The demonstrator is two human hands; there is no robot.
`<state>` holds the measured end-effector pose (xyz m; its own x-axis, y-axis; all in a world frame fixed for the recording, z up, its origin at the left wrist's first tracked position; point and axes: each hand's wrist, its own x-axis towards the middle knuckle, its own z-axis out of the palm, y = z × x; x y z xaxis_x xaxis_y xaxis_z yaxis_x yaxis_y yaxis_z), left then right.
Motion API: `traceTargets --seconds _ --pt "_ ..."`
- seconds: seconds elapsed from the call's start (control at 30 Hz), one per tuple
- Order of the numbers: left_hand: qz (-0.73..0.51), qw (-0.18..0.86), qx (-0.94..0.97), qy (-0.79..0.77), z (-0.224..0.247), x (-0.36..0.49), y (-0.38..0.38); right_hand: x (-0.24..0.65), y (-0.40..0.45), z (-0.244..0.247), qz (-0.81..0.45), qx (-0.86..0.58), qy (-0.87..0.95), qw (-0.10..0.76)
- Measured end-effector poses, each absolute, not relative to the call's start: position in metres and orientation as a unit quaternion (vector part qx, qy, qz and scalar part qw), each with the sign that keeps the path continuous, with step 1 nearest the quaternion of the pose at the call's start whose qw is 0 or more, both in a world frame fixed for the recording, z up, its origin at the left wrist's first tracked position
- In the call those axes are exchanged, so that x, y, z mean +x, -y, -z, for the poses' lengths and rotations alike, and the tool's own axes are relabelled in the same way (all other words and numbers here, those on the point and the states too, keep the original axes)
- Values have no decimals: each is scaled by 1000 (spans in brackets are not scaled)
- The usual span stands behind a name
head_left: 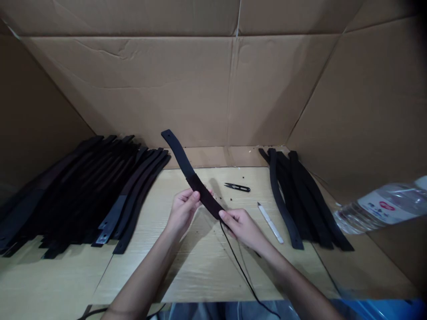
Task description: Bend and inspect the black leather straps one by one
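Observation:
Between my two hands I hold a black strap (206, 195) above the table, slanting from upper left to lower right. Its far end is smooth with a small hole, and a darker, fabric-like sleeve covers the part near my fingers. My left hand (184, 208) pinches the strap at about the middle of the sleeve, thumb on top. My right hand (240, 226) grips it near the lower end, thumb on top. A thin black cord (240, 266) hangs from beside my right thumb down past the table edge. What lies under my right fingers is hidden.
A big pile of black straps (76, 186) lies on the left, and several more straps (296, 200) on the right. Small black thread snips (237, 187) and a white pen-like tool (270, 223) lie nearer. A plastic bottle (383, 206) is at right. Cardboard walls (150, 89) surround the table.

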<state>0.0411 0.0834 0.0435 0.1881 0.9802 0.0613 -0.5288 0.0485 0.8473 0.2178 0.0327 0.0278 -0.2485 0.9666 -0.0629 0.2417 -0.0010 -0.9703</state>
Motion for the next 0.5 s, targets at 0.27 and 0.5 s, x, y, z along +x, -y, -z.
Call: traceTargets --seconds 0.27,0.5 --pt "-570 688 369 -257 -45 42 -80 209 -26 -25 -719 -386 481 321" --pt "-574 691 360 -253 -49 43 -78 203 -25 -25 -737 -399 448 313"
